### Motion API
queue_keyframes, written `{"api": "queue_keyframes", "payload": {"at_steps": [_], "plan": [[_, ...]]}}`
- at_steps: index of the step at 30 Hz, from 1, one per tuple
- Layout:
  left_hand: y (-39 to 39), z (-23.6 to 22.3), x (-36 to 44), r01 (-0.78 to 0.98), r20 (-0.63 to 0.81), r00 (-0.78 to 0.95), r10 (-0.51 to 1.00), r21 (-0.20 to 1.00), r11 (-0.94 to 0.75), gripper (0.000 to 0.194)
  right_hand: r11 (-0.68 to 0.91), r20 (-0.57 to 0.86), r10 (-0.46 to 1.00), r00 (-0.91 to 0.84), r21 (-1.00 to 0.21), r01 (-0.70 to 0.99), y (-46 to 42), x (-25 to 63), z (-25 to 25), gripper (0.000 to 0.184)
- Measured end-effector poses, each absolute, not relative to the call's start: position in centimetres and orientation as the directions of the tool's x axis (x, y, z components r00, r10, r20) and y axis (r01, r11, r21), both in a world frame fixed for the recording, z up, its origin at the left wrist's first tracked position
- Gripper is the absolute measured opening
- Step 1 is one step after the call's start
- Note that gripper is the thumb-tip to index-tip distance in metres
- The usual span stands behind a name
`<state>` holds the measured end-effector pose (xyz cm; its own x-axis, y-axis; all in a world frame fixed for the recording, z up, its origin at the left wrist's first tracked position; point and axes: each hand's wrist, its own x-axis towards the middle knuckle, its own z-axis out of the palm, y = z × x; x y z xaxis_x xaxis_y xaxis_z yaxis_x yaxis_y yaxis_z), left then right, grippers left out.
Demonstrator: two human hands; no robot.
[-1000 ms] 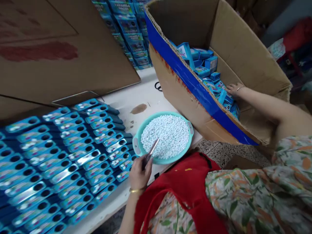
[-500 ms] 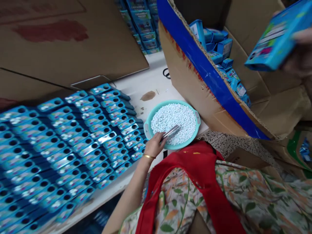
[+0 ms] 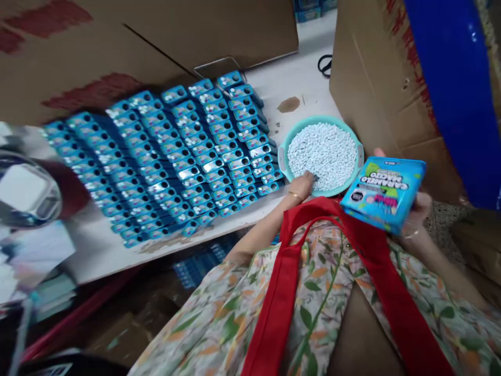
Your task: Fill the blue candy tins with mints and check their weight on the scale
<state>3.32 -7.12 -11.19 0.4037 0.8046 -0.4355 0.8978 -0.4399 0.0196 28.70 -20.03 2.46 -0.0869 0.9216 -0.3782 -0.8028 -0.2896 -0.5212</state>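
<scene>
My left hand [image 3: 300,187] rests at the near rim of a teal bowl [image 3: 284,151] heaped with small white pellets [image 3: 323,149]. Its fingers are curled down into the pellets, and the thin metal tool it held a moment ago is hidden under them. My right hand [image 3: 417,211] grips a blue printed candy box [image 3: 381,190] from below, lifted over my lap just right of the bowl. Left of the bowl, several rows of open blue packs [image 3: 176,156] lie on the white table [image 3: 305,78].
A large cardboard carton with a blue band [image 3: 376,89] stands right of the bowl. Black scissors [image 3: 324,65] lie behind it. A cardboard sheet [image 3: 195,31] leans along the back. Blurred objects sit at the far left. A red strap [image 3: 297,261] crosses my floral dress.
My right hand has come out of the carton with a blue box and brought it down beside the bowl. My left hand has stayed at the bowl. The view has swung left.
</scene>
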Motion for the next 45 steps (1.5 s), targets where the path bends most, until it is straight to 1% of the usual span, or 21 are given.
{"api": "queue_keyframes", "payload": {"at_steps": [1, 3, 6, 8, 9, 14, 16, 17, 19, 21, 25, 27, 29, 31, 33, 35, 37, 38, 40, 43, 45], "plan": [[-6.9, -11.7, 3.9, 0.899, -0.425, 0.409, 0.808, 0.037, -0.435, 0.030, -0.264, -0.350, 0.933, -0.084, -0.505, -0.821, -20.0, 27.9, 1.9, 0.076], [-6.5, -12.3, 4.3, 0.901, -0.407, 0.418, 0.812, 0.074, -0.427, 0.031, -0.238, -0.331, 0.941, -0.079, -0.477, -0.846, -19.4, 27.1, 0.3, 0.079], [-6.4, -12.2, 3.4, 0.904, -0.388, 0.423, 0.818, 0.118, -0.412, 0.029, -0.254, -0.394, 0.917, -0.057, -0.469, -0.846, -18.5, 27.2, -2.7, 0.070], [-6.5, -11.9, 2.7, 0.911, -0.375, 0.410, 0.831, 0.129, -0.391, 0.027, -0.225, -0.407, 0.913, 0.004, -0.513, -0.828, -18.3, 27.6, -4.4, 0.056], [-6.6, -12.0, 2.6, 0.917, -0.367, 0.397, 0.841, 0.130, -0.376, 0.027, -0.210, -0.400, 0.916, 0.032, -0.545, -0.812, -18.4, 27.8, -5.1, 0.053], [-6.2, -13.7, 5.5, 0.940, -0.327, 0.341, 0.882, 0.153, -0.306, 0.029, -0.225, -0.330, 0.944, 0.032, -0.709, -0.669, -19.0, 28.7, -7.5, 0.082], [-5.9, -14.6, 6.6, 0.939, -0.309, 0.336, 0.890, 0.179, -0.293, 0.032, -0.273, -0.333, 0.943, -0.005, -0.766, -0.582, -19.0, 29.0, -8.3, 0.099], [-5.7, -14.8, 6.7, 0.937, -0.302, 0.340, 0.891, 0.193, -0.292, 0.032, -0.305, -0.346, 0.938, -0.031, -0.780, -0.546, -18.9, 29.1, -8.8, 0.106], [-5.6, -15.0, 6.2, 0.926, -0.291, 0.361, 0.886, 0.223, -0.304, 0.033, -0.365, -0.375, 0.923, -0.092, -0.771, -0.521, -18.9, 29.4, -9.5, 0.111], [-5.4, -14.9, 5.3, 0.911, -0.271, 0.386, 0.882, 0.261, -0.319, 0.033, -0.385, -0.381, 0.916, -0.127, -0.741, -0.550, -18.9, 29.7, -10.3, 0.104], [-4.7, -15.1, 5.1, 0.892, -0.232, 0.398, 0.888, 0.326, -0.314, 0.034, -0.366, -0.372, 0.922, -0.108, -0.747, -0.555, -19.1, 30.1, -12.1, 0.071], [-4.3, -15.3, 5.5, 0.882, -0.231, 0.409, 0.883, 0.349, -0.317, 0.033, -0.390, -0.412, 0.907, -0.087, -0.744, -0.542, -19.2, 30.1, -12.9, 0.056], [-4.1, -15.1, 5.5, 0.869, -0.227, 0.426, 0.876, 0.372, -0.326, 0.033, -0.401, -0.449, 0.892, -0.054, -0.731, -0.552, -19.2, 30.2, -13.5, 0.048], [-4.0, -14.3, 4.8, 0.853, -0.221, 0.450, 0.866, 0.393, -0.343, 0.033, -0.411, -0.463, 0.884, -0.055, -0.717, -0.563, -19.1, 30.5, -13.7, 0.048], [-4.0, -13.1, 3.6, 0.828, -0.207, 0.488, 0.848, 0.416, -0.376, 0.033, -0.453, -0.460, 0.878, -0.131, -0.713, -0.536, -19.0, 31.3, -13.7, 0.054], [-3.8, -11.7, 2.6, 0.796, -0.182, 0.538, 0.823, 0.431, -0.425, 0.033, -0.533, -0.474, 0.846, -0.246, -0.722, -0.441, -18.8, 32.5, -13.7, 0.063], [-3.7, -10.3, 1.9, 0.764, -0.149, 0.582, 0.799, 0.437, -0.475, 0.033, -0.565, -0.483, 0.820, -0.306, -0.767, -0.305, -18.5, 33.7, -13.8, 0.063], [-3.6, -9.5, 1.7, 0.750, -0.135, 0.601, 0.787, 0.436, -0.498, 0.034, -0.547, -0.473, 0.829, -0.300, -0.797, -0.257, -18.4, 34.1, -13.9, 0.060], [-3.5, -8.1, 1.4, 0.718, -0.104, 0.639, 0.762, 0.436, -0.542, 0.034, -0.450, -0.404, 0.888, -0.219, -0.861, -0.238, -18.0, 34.3, -14.3, 0.058], [-3.6, -5.6, 1.1, 0.660, -0.038, 0.688, 0.725, 0.448, -0.603, 0.036, -0.258, -0.252, 0.966, -0.057, -0.931, -0.257, -16.8, 33.1, -15.1, 0.065], [-3.8, -3.7, 1.0, 0.624, -0.004, 0.717, 0.697, 0.450, -0.638, 0.038, -0.154, -0.160, 0.987, 0.018, -0.971, -0.182, -15.9, 31.8, -15.7, 0.067]]}}
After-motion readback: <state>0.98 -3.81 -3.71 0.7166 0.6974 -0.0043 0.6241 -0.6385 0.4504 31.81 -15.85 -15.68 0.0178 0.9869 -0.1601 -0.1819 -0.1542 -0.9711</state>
